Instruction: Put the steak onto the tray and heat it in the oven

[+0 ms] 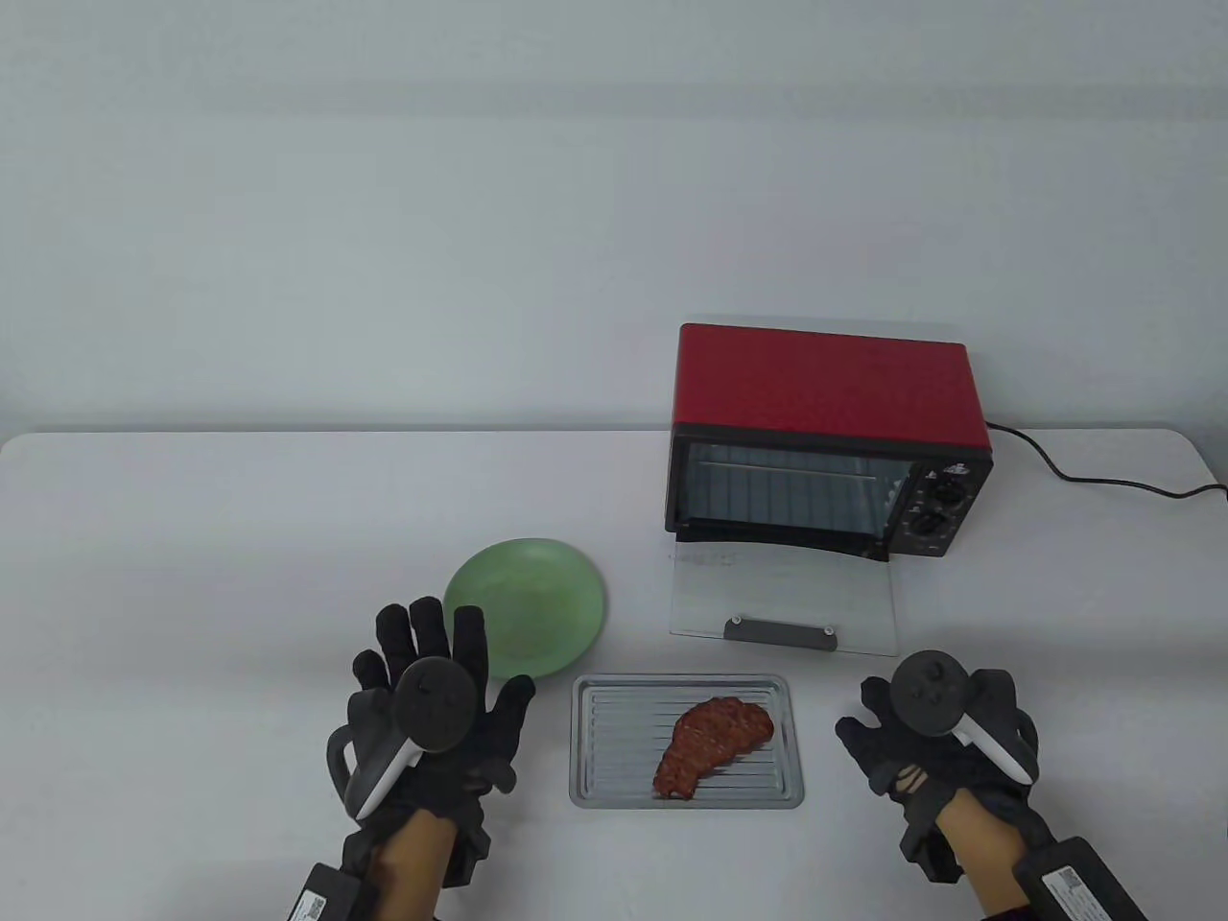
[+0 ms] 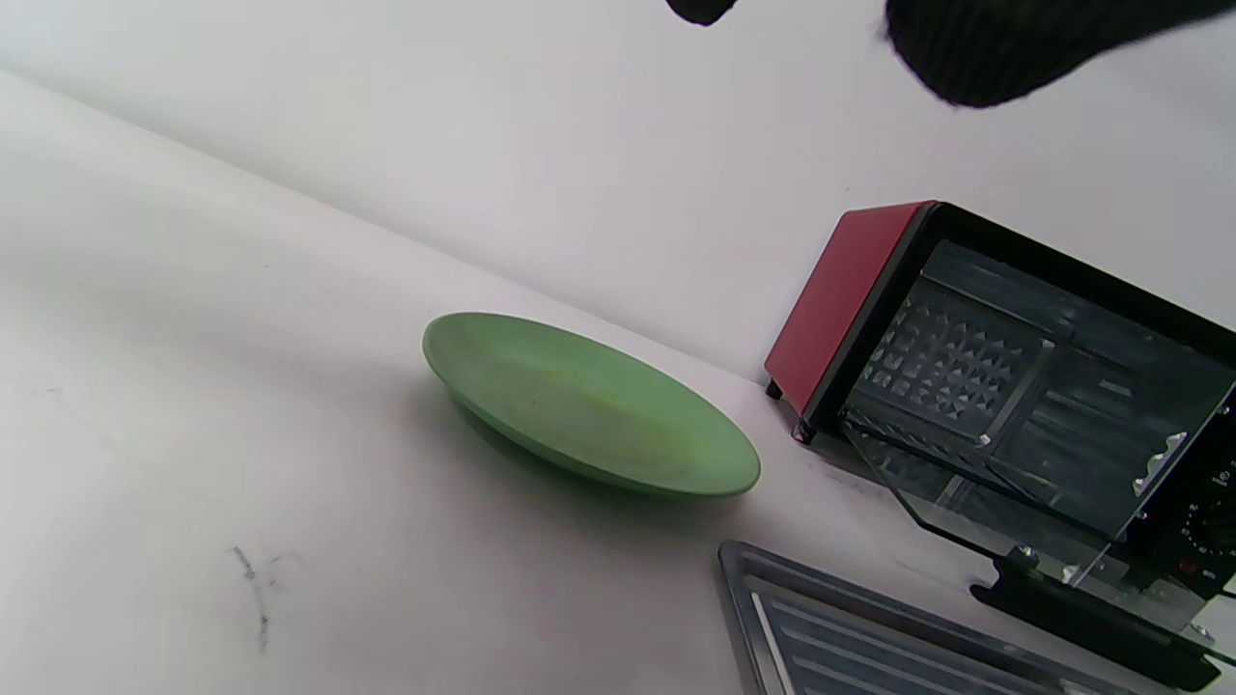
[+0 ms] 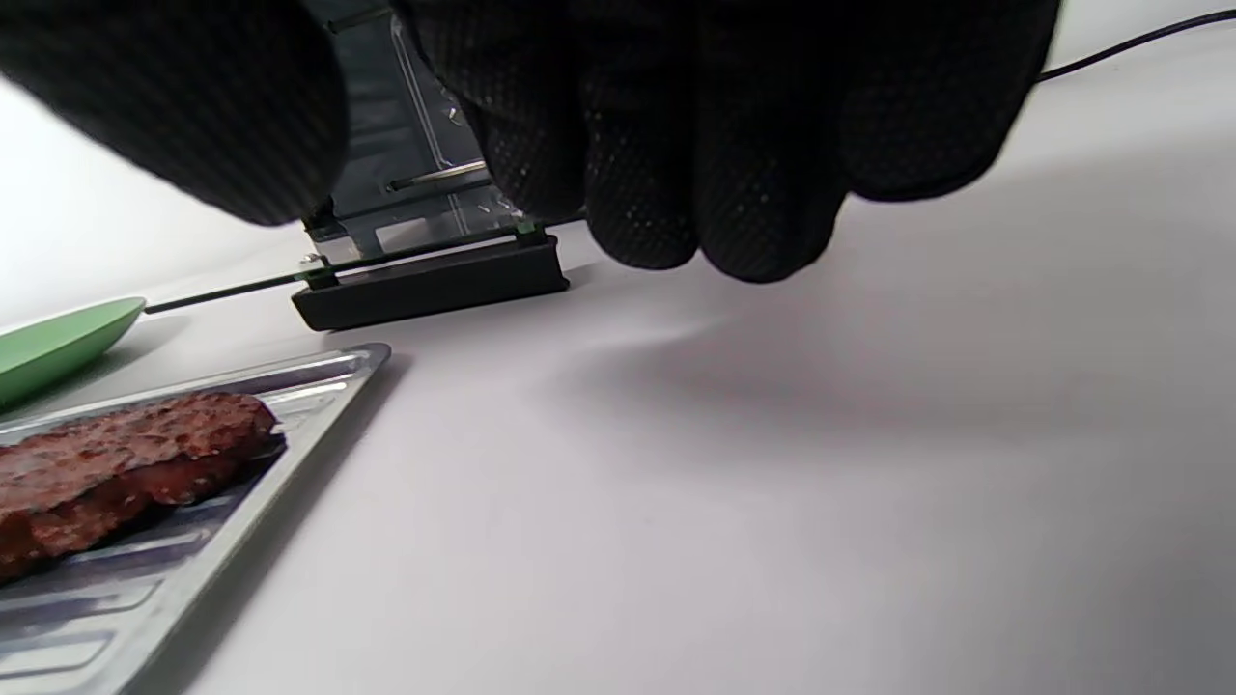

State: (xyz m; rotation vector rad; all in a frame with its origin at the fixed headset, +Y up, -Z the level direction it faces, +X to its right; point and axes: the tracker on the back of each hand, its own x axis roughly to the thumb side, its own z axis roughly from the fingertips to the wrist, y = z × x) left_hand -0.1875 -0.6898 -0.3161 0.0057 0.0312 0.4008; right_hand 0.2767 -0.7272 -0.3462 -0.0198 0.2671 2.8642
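Steak (image 1: pixel 715 745) lies on the ribbed metal tray (image 1: pixel 592 767), which sits on the white table (image 1: pixel 192 537) between both gloved hands. On the tray's left, the left hand (image 1: pixel 436 710) hovers with fingers spread and straight, holding nothing. On its right, the right hand (image 1: pixel 935 739) hangs with fingers loosely curled, empty as well. Beyond the left hand rests a bare green plate (image 1: pixel 528 614). Farther back stands the red oven (image 1: pixel 825 441), its glass door (image 1: pixel 782 600) folded down flat onto the table toward the tray, and a black cord (image 1: pixel 1103 475) trails off to the right
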